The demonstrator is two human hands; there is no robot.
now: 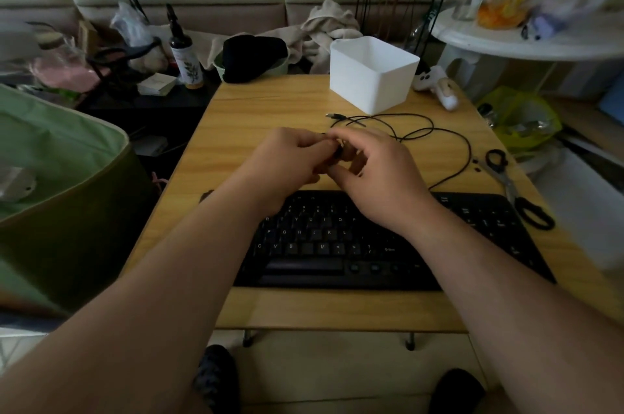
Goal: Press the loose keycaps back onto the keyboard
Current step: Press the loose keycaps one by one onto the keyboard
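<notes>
A black keyboard (364, 244) lies on the wooden table (270, 109), near its front edge. My left hand (287, 163) and my right hand (378, 170) meet just above the keyboard's back edge. Their fingertips pinch a small black keycap (337, 153) between them; most of it is hidden by the fingers. Two more small dark keycaps (476, 165) lie on the table to the right, next to the scissors. My forearms cover the keyboard's left end and part of its right half.
A white plastic bin (371, 76) stands at the back of the table. The keyboard's black cable (422, 133) loops across the middle. Black-handled scissors (513, 187) lie at the right edge. Clutter, a bottle (185, 59) and a green bag (50, 177) sit to the left.
</notes>
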